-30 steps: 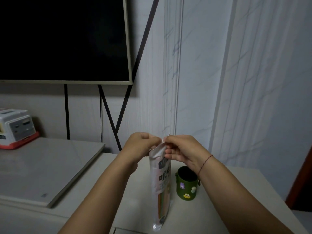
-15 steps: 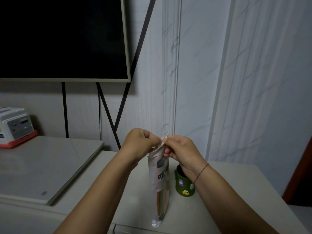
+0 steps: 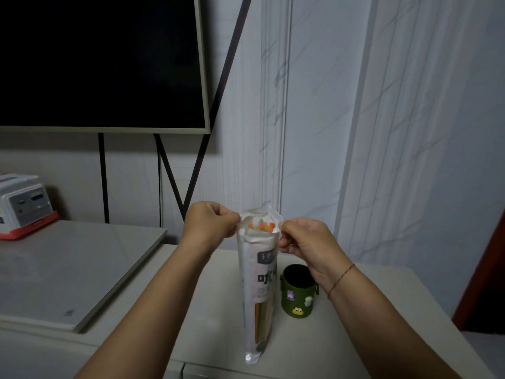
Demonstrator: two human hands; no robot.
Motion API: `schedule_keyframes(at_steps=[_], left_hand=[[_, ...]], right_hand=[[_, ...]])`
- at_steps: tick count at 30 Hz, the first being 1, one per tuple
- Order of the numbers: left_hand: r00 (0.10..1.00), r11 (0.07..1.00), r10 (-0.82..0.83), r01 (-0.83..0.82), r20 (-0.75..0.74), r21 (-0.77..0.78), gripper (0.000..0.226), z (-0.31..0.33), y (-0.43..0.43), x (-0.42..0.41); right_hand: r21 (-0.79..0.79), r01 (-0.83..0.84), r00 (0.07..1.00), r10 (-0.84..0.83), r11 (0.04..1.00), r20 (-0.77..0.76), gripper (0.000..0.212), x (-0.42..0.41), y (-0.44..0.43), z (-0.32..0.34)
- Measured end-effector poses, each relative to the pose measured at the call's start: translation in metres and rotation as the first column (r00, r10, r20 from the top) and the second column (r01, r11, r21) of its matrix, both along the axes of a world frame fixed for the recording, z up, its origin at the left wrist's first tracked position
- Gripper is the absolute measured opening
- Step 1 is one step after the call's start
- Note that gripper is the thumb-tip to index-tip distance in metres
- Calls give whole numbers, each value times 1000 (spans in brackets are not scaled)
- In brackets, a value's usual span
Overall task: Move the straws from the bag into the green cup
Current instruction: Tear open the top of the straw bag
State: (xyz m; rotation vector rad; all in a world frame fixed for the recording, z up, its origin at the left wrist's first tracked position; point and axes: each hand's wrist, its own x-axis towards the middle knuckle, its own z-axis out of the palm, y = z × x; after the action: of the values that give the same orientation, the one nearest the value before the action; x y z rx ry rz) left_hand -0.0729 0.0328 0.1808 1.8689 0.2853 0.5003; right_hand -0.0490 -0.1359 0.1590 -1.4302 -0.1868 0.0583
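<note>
Pale worktop [image 3: 218,310] under a dark screen [image 3: 101,61] carries the green cup [image 3: 298,291], just right of the upright bag [image 3: 257,291]. Left hand [image 3: 209,227] and right hand [image 3: 303,237] each pinch one side of the bag's mouth, pulled apart, with coloured straws [image 3: 263,226] showing inside.

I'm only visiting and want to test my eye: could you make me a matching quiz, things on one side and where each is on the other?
1 straws
2 green cup
3 left hand
4 white box with red base

A at the far left
B pinches the bag's top edge
C stands right of the bag
D inside the bag, tips at its open mouth

Pairs: 1-D, 2-C, 3-B, 4-A.
</note>
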Motion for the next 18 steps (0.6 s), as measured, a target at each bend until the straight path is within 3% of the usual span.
schedule_keyframes(at_steps=[4,9,12,15,18], left_hand=[[1000,996,25,-26,11,85,11,9,4,4],[1000,980,2,-6,20,198,8,11,-4,2],[995,971,-94,96,-21,219,6,10,-8,0],[984,950,-175,177,-31,256,8,11,-6,1],[959,911,-277,284,-69,300,9,16,-5,2]], right_hand=[[-152,72,997,-67,986,39,20,0,-14,12],[-391,205,969,-128,897,213,15,0,-23,17],[-399,115,975,-27,910,221,4,1,-28,15],[-367,-151,960,224,918,166,48,8,-39,9],[-397,-377,895,440,837,77,86,21,-42,2]])
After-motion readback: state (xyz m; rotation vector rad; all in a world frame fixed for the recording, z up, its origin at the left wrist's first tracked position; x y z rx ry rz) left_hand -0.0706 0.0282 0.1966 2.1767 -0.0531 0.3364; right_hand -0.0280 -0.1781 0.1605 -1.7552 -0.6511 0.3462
